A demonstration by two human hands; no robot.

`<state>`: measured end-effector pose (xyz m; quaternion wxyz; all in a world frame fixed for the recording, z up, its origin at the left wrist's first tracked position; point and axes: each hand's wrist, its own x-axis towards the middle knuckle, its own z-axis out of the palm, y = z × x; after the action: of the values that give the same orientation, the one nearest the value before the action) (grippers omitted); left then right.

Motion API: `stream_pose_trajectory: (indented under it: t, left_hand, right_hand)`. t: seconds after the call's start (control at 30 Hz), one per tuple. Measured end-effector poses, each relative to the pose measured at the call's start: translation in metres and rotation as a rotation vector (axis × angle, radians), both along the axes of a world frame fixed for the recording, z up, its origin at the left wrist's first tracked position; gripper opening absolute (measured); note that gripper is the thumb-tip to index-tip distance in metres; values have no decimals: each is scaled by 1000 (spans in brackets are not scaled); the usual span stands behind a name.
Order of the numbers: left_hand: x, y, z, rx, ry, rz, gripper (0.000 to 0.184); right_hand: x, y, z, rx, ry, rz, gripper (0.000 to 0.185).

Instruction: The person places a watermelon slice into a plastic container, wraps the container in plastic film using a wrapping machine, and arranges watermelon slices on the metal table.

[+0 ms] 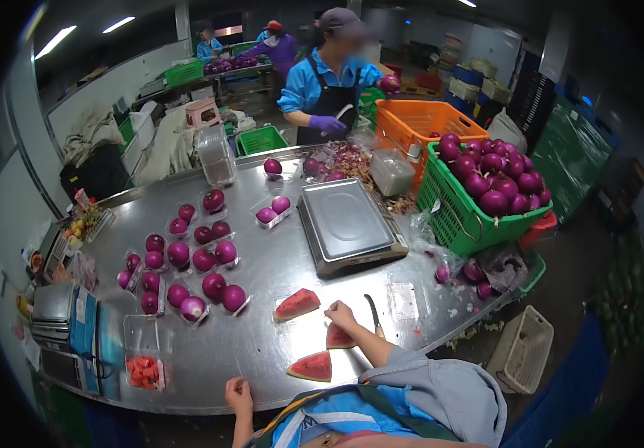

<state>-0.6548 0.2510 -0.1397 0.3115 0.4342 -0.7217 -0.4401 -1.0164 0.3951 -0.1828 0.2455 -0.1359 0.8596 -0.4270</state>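
Observation:
My right hand [341,313] hovers over the steel table, its fingers curled together, between two watermelon wedges. One wedge [297,305] lies to its left, another [339,337] just below it, partly behind my forearm, and a third [310,366] nearer me. Whether the fingers hold anything is too small to tell. A knife [373,312] with a dark blade rests right of that hand. At the table's front edge is my left hand [238,393], its fingers bent inward around something small and dark that I cannot make out. Left of it sits a clear tray of red melon pieces [144,371].
Packs of purple onions [203,259] cover the left middle of the table [262,261]. A scale [349,224] stands centrally, beside a green onion crate [460,216] and orange crate [411,123]. Across the table, a co-worker [329,82] in purple gloves holds an onion and a knife.

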Motion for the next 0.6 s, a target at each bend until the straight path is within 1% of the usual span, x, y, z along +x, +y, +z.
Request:
stream_pose_trajectory:
  t: [0.07, 0.2, 0.27, 0.37, 0.6]
  left_hand:
    - [-4, 0, 2, -9, 7, -17, 12]
    - [-15, 2, 2, -13, 14, -56, 11]
    - [-21, 3, 5, -3, 30, -72, 10]
    - [-27, 7, 8, 11, 33, -104, 10]
    - [-37, 14, 5, 4, 59, -152, 10]
  right_hand:
    - [5, 7, 4, -25, 291, -54, 33]
    - [8, 24, 26, -103, 242, -117, 31]
    - [11, 33, 39, -202, 104, -122, 28]
    - [20, 44, 70, -248, 28, -153, 25]
    - [19, 58, 67, -325, 0, -168, 20]
